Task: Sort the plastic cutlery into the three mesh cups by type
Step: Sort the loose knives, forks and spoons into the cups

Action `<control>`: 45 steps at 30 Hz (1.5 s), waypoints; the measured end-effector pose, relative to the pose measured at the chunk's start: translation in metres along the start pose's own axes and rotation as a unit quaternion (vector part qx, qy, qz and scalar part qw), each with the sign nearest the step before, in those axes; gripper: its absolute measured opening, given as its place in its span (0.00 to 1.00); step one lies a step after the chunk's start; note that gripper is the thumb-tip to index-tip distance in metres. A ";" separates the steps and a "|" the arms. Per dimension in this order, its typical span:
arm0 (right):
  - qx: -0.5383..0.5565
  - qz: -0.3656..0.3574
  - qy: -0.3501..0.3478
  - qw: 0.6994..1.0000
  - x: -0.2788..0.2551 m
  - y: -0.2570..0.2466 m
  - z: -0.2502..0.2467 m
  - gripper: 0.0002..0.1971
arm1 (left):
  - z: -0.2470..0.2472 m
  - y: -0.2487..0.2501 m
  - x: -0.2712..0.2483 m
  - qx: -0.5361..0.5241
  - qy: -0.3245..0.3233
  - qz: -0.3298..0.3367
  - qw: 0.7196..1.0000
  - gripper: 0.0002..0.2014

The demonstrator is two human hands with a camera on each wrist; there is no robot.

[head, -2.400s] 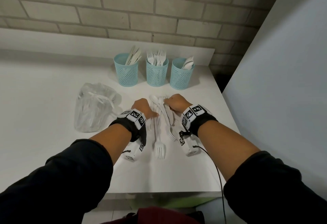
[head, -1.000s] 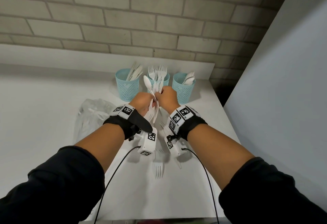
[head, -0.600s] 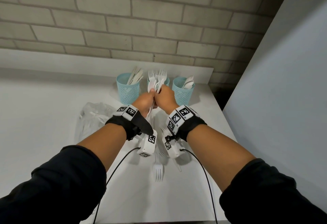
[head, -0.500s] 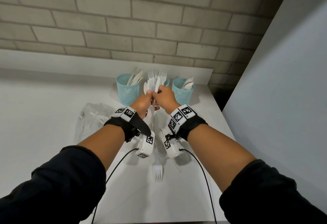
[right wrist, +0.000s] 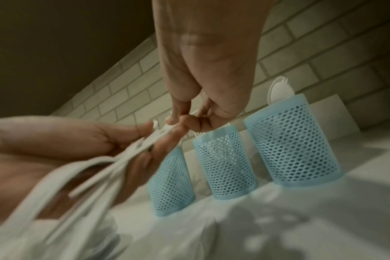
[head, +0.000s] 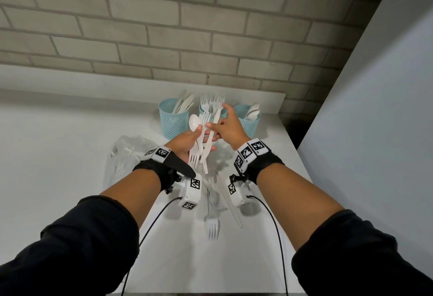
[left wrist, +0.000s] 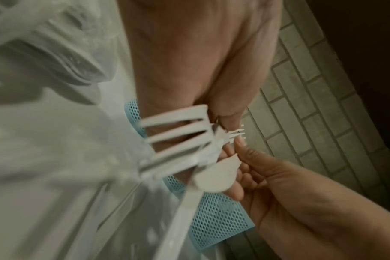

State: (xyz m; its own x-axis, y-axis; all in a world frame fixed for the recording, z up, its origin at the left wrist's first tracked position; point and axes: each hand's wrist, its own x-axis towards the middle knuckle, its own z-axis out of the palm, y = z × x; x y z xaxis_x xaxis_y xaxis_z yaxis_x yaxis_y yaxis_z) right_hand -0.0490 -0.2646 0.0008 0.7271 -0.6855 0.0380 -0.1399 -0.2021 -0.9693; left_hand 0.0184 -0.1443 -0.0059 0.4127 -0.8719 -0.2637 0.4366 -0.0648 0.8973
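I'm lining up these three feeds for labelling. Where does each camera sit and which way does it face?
Head: worn high, facing forward and down at the table; shows both forearms, left hand, right hand.
Left wrist: looks along the palm at the bundle.
Right wrist: looks along the hand toward the cups and brick wall.
Shared: both wrist views show both hands on the bundle, plus mesh cups.

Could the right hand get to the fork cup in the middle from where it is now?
Probably yes. The right hand, pinching a fork out of the left hand's bundle, hangs just before the middle cup, with nothing between them.
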 end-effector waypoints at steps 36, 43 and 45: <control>-0.001 0.056 -0.083 0.995 0.018 0.000 0.001 0.07 | -0.019 -0.002 0.019 0.021 0.079 0.042 0.996 0.08; 0.087 0.116 -0.089 0.985 0.033 -0.009 0.019 0.10 | -0.033 0.004 0.022 -0.088 0.049 0.014 0.995 0.17; 0.104 0.120 -0.082 0.984 0.040 -0.010 0.025 0.13 | -0.036 0.006 0.022 -0.115 0.037 0.007 0.993 0.19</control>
State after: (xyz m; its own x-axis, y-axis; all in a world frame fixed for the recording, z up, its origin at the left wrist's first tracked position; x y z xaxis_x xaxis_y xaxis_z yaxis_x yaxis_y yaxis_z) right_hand -0.0017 -0.2720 0.0056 0.7907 -0.5710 -0.2208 -0.1925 0.1103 -0.9751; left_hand 0.0582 -0.1461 -0.0191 0.4740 -0.8329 -0.2857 0.5988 0.0670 0.7981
